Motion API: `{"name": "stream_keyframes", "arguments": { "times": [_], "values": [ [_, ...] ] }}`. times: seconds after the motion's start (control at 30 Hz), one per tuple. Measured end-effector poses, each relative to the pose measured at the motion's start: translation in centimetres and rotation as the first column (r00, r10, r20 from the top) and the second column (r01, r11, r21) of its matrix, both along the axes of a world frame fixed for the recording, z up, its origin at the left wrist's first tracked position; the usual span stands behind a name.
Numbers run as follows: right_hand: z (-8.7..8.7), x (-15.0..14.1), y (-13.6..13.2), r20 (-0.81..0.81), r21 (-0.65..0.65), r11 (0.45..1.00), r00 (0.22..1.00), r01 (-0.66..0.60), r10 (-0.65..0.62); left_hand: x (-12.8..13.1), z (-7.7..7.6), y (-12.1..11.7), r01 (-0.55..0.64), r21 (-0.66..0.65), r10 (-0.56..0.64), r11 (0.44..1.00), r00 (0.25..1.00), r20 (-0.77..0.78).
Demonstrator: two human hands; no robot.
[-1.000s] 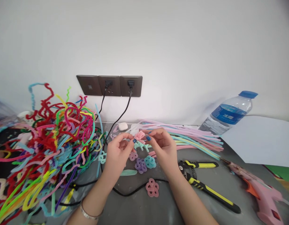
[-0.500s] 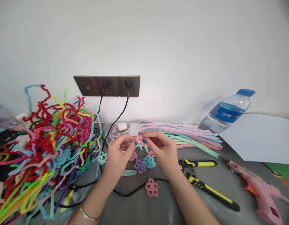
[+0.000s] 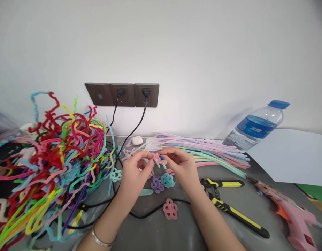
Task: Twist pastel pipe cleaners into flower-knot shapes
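Between my two hands is a small pink pipe-cleaner flower (image 3: 156, 158), raised above the table. My left hand (image 3: 136, 172) pinches its left side between thumb and forefinger. On the other side, the thumb and fingers of my right hand (image 3: 182, 167) close on it, and a short pink end sticks out there. Below lie a purple pipe-cleaner flower (image 3: 157, 184) and a blue one (image 3: 167, 180). Nearer to me is a flat pink flower (image 3: 170, 209). A mint flower (image 3: 115, 175) rests left of my left hand. Mint pieces behind the held flower are partly hidden.
A tangled heap of coloured pipe cleaners (image 3: 53, 157) fills the left side. Straight pastel pipe cleaners (image 3: 215, 155) lie at the back. To the right are yellow-black pliers (image 3: 236, 218), a pink glue gun (image 3: 294, 219), a water bottle (image 3: 257, 123) and white paper (image 3: 294, 157). Black cables (image 3: 147, 214) cross the table.
Both hands have brought the pink flower slightly lower and nearer. My right fingers have moved in onto it, and its loops look more bunched than before.
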State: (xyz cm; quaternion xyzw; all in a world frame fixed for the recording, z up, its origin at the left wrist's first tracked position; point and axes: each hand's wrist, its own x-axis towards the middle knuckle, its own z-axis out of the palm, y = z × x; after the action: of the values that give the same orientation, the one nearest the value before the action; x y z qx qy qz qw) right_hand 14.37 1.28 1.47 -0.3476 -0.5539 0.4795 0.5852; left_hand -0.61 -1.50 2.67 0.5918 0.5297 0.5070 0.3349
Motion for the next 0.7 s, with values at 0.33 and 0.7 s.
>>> {"name": "stream_keyframes", "arguments": {
  "times": [0.33, 0.7],
  "values": [
    [0.38, 0.25, -0.04, 0.084, -0.029, 0.999, 0.996, -0.022, 0.025, -0.2, 0.12, 0.1, -0.013, 0.078, 0.019, 0.997, 0.997, -0.074],
    [0.18, 0.83, 0.1, 0.102, -0.081, 0.99, 0.987, -0.115, 0.123, -0.12, -0.28, 0.17, 0.011, 0.201, 0.024, 0.98, 0.985, -0.171]
  ]
}}
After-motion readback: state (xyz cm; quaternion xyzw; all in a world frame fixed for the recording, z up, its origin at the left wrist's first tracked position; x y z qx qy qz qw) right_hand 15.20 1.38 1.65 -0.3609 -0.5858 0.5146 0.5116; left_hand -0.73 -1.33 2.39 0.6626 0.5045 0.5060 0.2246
